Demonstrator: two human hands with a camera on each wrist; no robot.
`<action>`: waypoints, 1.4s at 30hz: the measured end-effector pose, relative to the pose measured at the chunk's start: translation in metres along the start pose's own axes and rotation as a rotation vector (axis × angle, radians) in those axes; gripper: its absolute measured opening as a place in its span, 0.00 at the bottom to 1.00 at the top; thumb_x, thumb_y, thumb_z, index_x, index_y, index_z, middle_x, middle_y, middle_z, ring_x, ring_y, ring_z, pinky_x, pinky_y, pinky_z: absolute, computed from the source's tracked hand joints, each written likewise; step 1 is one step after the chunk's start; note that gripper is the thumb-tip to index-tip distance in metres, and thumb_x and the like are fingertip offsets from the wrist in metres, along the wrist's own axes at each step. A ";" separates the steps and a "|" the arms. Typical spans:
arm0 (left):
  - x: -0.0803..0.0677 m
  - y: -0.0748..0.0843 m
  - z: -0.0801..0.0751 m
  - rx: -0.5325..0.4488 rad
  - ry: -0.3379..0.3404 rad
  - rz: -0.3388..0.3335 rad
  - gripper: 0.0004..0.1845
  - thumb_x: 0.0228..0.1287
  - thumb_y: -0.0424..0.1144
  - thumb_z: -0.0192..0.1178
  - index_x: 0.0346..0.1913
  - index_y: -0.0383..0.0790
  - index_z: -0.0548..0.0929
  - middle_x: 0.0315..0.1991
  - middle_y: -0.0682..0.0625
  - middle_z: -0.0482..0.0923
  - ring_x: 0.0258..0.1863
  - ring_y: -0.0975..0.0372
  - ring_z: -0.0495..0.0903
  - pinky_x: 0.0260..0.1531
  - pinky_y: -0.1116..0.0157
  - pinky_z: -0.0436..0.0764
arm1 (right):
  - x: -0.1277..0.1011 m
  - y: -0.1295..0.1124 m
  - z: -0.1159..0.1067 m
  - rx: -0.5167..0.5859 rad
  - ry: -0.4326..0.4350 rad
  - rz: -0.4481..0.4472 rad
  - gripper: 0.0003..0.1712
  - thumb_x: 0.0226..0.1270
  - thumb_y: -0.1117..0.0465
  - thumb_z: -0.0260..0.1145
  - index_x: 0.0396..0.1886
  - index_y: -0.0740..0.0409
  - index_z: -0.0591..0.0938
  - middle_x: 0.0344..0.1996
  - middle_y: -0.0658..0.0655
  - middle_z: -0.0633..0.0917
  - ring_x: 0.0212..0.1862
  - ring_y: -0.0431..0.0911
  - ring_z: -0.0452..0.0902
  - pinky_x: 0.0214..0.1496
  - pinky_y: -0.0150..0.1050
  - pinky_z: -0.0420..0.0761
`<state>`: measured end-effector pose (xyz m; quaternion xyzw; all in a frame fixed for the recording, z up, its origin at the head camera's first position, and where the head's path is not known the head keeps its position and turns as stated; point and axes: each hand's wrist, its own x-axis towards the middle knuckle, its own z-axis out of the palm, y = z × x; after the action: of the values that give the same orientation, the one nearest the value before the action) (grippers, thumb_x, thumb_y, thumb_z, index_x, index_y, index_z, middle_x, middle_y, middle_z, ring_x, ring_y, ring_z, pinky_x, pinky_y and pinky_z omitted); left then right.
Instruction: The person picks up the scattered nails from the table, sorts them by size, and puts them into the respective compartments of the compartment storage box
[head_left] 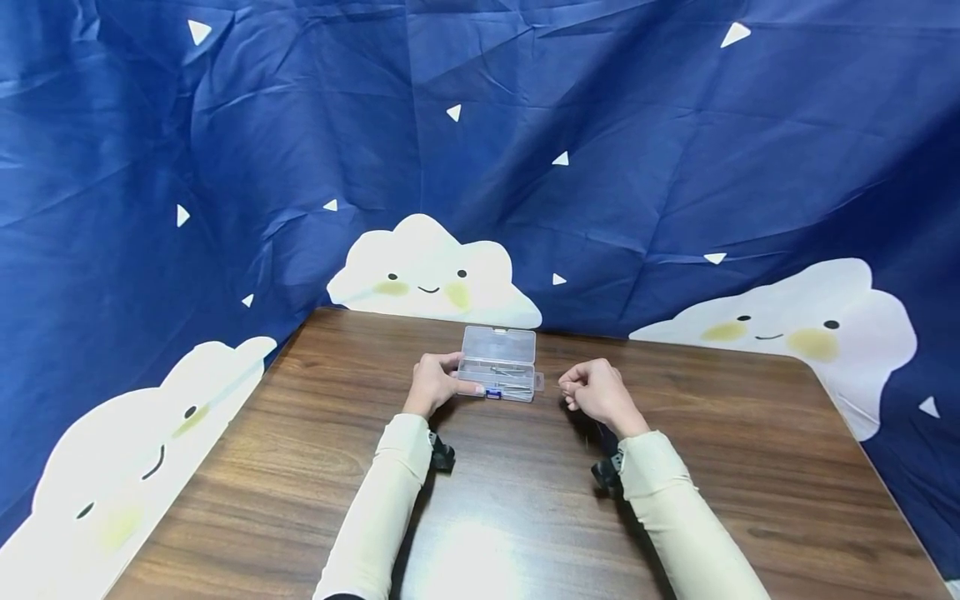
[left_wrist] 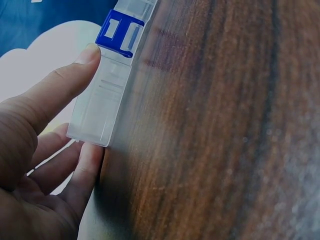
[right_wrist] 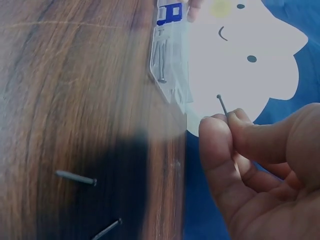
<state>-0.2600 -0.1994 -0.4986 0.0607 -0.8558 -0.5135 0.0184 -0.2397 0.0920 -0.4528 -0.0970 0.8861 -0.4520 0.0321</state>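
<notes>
A small clear plastic box [head_left: 498, 344] stands on the table with its lid raised at the back. Nails [right_wrist: 162, 60] lie inside it, toward its right part. The left hand [head_left: 435, 383] grips the box's left end, thumb along the front near the blue latch [left_wrist: 120, 33] and fingers at the end wall [left_wrist: 90, 135]. To the right of the box, the right hand [head_left: 600, 393] pinches a thin nail [right_wrist: 222, 104] between thumb and index finger, its head sticking out. Two loose nails, one nearer the box [right_wrist: 76, 177] and one farther [right_wrist: 107, 229], lie on the wood in the right wrist view.
The brown wooden table [head_left: 300, 467] reaches back to a blue curtain [head_left: 480, 150] with white clouds. A clear hanging tab [head_left: 539, 382] sticks out from the box's right end. Small black devices sit at both wrists, one on the left [head_left: 442, 454] and one on the right [head_left: 604, 472].
</notes>
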 end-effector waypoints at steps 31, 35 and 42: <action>-0.002 -0.001 -0.002 0.016 0.001 0.032 0.43 0.30 0.39 0.88 0.58 0.38 0.85 0.51 0.46 0.86 0.42 0.60 0.86 0.48 0.62 0.81 | 0.015 -0.020 0.034 0.022 -0.030 -0.003 0.06 0.67 0.71 0.66 0.33 0.70 0.87 0.20 0.56 0.84 0.21 0.47 0.82 0.26 0.33 0.81; -0.002 -0.002 -0.002 0.016 0.004 0.035 0.42 0.30 0.39 0.88 0.58 0.38 0.85 0.50 0.45 0.86 0.41 0.60 0.86 0.48 0.62 0.81 | 0.018 -0.022 0.038 0.028 -0.036 0.000 0.06 0.66 0.72 0.65 0.33 0.69 0.87 0.20 0.56 0.84 0.22 0.47 0.82 0.27 0.34 0.82; -0.001 -0.002 -0.001 0.014 0.009 0.032 0.42 0.30 0.40 0.88 0.58 0.39 0.85 0.50 0.45 0.86 0.42 0.60 0.86 0.46 0.64 0.82 | 0.022 -0.028 0.046 0.007 -0.035 -0.023 0.07 0.63 0.74 0.63 0.30 0.69 0.87 0.19 0.55 0.83 0.22 0.46 0.82 0.27 0.34 0.82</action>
<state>-0.2584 -0.2009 -0.4996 0.0497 -0.8600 -0.5069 0.0301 -0.2506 0.0355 -0.4566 -0.1149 0.8826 -0.4538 0.0430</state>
